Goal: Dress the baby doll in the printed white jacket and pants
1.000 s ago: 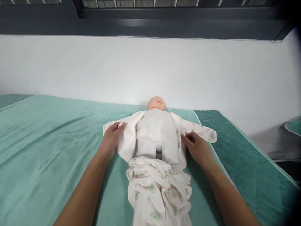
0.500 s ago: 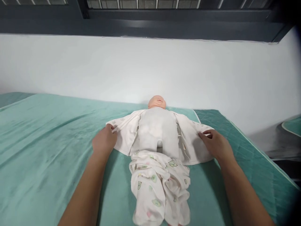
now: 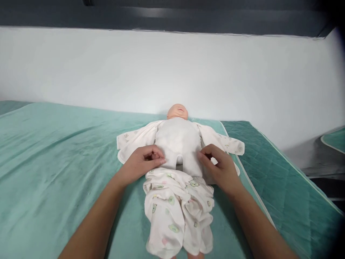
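A baby doll (image 3: 178, 112) lies on its back, head toward the wall, its soft white torso (image 3: 178, 136) uncovered. Its white baby shirt (image 3: 145, 135) is spread open, the sleeves stretched out to both sides. Printed baby pants (image 3: 168, 212) cover the legs, with the feet just showing at the bottom. My left hand (image 3: 144, 162) is closed in a pinch at the torso's lower left edge. At the lower right edge my right hand (image 3: 219, 167) pinches too, over the open shirt flap. What lies between the fingertips of either hand is too small to make out.
Beneath the doll is a green bed sheet (image 3: 59, 162), wrinkled on the left. A darker quilted green cover (image 3: 285, 190) lies on the right. A white wall (image 3: 134, 72) rises behind, with a dark frame (image 3: 161, 18) above it.
Both hands have let go of the shirt's outspread sides and moved inward to the torso's lower edges. The sleeves now lie free. The view has tilted slightly down.
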A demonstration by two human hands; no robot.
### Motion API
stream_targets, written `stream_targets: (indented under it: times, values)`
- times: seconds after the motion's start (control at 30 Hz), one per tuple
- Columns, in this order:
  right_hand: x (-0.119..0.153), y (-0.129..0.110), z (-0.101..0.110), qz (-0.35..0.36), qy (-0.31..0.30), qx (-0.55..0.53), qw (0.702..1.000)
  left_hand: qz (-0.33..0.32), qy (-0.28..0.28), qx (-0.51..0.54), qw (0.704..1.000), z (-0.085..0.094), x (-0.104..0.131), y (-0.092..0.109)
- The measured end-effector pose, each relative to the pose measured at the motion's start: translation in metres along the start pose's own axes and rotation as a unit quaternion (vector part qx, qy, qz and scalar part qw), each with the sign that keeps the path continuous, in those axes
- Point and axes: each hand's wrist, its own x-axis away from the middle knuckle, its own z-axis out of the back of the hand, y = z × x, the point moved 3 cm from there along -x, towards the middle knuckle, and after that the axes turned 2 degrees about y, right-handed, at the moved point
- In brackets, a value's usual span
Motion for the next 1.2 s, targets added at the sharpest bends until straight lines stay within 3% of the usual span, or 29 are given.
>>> stream_targets:
  times: [0.27, 0.5, 0.63, 0.83, 0.93, 1.07, 1.2]
  values:
    - [0.014, -0.037, -0.016, 0.167, -0.165, 0.021, 0.972, -0.025, -0.236, -0.078, 0.968, 0.007, 0.014, 0.019]
    - [0.012, -0.043, -0.015, 0.151, -0.274, 0.017, 0.950, -0.037, -0.265, -0.073, 0.961, 0.003, 0.018, 0.023]
    - [0.011, -0.042, -0.008, 0.104, -0.291, -0.025, 0.951, -0.075, -0.223, 0.000, 0.972, 0.002, 0.014, 0.018]
    - [0.011, -0.030, 0.005, -0.013, -0.302, -0.034, 0.953, -0.086, -0.046, 0.179, 0.979, 0.000, 0.005, 0.001]
    - [0.009, -0.019, 0.006, -0.047, -0.284, -0.033, 0.957, -0.059, 0.024, 0.224, 0.973, -0.001, 0.003, -0.008]
    - [0.002, -0.002, 0.002, -0.094, -0.183, -0.055, 0.977, -0.011, 0.098, 0.214, 0.972, -0.001, 0.000, -0.016]
    - [-0.010, 0.011, -0.001, -0.103, -0.060, -0.027, 0.993, 0.012, 0.129, 0.172, 0.977, -0.003, -0.004, -0.020]
